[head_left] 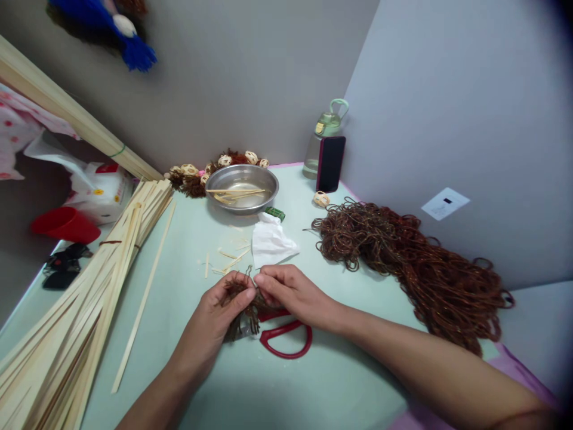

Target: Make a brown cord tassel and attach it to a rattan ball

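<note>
Near the middle of the table, my left hand (226,301) is closed around a small bunch of brown yarn (244,313), whose loose ends hang below the fingers. Right beside it, my right hand (293,292) pinches at the same bunch, thumb and forefinger together; the exact strand between them is hidden. Under and just below the right hand lie red-handled scissors (286,340), partly covered by the hand and the yarn. A crumpled white tissue (271,239) rests just beyond the hands, with short bamboo scraps (230,260) to its left.
Long bamboo strips (89,298) cover the left side. A metal bowl (242,206) with strips in it stands at the back, near a green bottle (329,125), a phone (331,164) and a small woven ball (321,199). A heap of brown cord (416,263) lies right.
</note>
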A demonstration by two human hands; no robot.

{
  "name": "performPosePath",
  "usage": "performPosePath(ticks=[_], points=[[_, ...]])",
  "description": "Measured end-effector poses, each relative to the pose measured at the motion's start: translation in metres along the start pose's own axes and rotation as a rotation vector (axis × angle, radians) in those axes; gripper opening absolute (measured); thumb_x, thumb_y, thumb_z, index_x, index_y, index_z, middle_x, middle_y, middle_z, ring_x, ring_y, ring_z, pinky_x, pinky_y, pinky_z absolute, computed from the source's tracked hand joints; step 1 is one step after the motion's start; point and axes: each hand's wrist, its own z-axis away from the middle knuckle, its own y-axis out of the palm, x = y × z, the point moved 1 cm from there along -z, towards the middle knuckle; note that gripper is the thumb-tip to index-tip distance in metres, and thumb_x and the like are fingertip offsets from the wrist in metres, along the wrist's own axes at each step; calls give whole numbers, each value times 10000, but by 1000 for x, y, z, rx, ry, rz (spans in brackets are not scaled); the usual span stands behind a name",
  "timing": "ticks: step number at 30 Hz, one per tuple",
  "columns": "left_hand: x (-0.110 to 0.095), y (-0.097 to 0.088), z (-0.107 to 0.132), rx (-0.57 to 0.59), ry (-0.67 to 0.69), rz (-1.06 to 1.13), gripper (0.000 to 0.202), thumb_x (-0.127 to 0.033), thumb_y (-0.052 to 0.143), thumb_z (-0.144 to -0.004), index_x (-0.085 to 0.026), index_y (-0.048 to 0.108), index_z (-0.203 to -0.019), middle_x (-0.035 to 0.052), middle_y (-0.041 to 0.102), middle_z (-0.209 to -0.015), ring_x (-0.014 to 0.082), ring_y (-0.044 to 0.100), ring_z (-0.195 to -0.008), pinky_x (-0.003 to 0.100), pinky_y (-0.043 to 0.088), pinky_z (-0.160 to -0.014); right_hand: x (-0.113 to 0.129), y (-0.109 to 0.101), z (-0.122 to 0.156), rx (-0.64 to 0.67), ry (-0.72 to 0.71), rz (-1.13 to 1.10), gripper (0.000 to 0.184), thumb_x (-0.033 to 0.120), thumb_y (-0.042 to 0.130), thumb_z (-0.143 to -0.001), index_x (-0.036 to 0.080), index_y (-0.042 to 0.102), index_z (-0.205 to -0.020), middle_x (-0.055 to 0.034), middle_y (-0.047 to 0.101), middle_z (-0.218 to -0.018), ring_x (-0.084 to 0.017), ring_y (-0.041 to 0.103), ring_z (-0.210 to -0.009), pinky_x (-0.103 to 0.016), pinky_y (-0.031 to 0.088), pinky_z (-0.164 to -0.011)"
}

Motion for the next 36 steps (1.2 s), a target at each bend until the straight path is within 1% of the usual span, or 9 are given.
performPosePath(ticks=[5,9,12,15,17,23,27,31,36], points=[[-3,2,1,-91,19,8,170,-363,700,-842,-218,651,-917,-3,623,-892,164,578,-881,260,460,-826,-6,1,-2,-89,-38,-67,379,513,591,-900,168,525,-759,42,449,-665,-96,379,-602,-237,315,-572],[-4,3,0,-72,10,7,184,-371,692,-850,-207,638,-916,2,611,-889,171,580,-889,270,458,-834,-7,2,-3,-121,-6,-121,318,457,668,-852,159,575,-790,42,484,-662,-94,402,-593,-233,322,-563],[-3,1,-1,-65,16,-3,178,-366,701,-844,-212,634,-901,-8,601,-875,153,569,-863,239,452,-795,-5,3,-2,-132,24,-114,220,354,685,-834,156,595,-800,39,509,-655,-95,426,-590,-230,338,-563],[-1,-1,-1,-49,6,-39,171,-355,718,-831,-216,628,-874,-24,586,-827,128,538,-786,204,433,-713,-1,4,-1,-125,34,-80,98,233,646,-827,149,601,-804,31,535,-671,-93,441,-602,-227,358,-580],[-1,-1,-1,-43,-17,-42,168,-352,718,-829,-214,626,-855,-29,578,-808,121,525,-765,196,425,-697,-1,5,0,-115,45,-72,52,184,625,-808,147,591,-795,37,526,-664,-86,430,-596,-222,355,-579],[-3,1,-1,-96,-10,47,156,-343,699,-841,-198,653,-871,-16,577,-893,138,548,-882,202,436,-793,-5,6,0,-111,27,-46,31,142,589,-771,151,560,-764,55,481,-636,-83,392,-592,-220,333,-568],[-4,2,0,-68,-25,17,190,-361,718,-824,-200,641,-892,-11,572,-869,142,533,-844,212,431,-758,-5,5,-1,-124,12,-47,58,137,580,-768,158,534,-740,58,471,-627,-83,387,-584,-220,325,-559],[-6,2,0,-6,-26,-13,202,-356,722,-821,-185,615,-814,-11,544,-823,134,504,-797,207,415,-717,-3,5,-1,-128,19,-42,53,139,581,-765,155,538,-739,55,476,-628,-82,385,-581,-220,323,-556],[-7,1,-1,-31,37,-22,182,-366,706,-837,-204,626,-859,-13,550,-849,137,519,-829,212,423,-750,-2,7,-1,-124,41,-69,51,146,587,-758,156,538,-750,61,469,-627,-75,380,-567,-215,316,-550]])
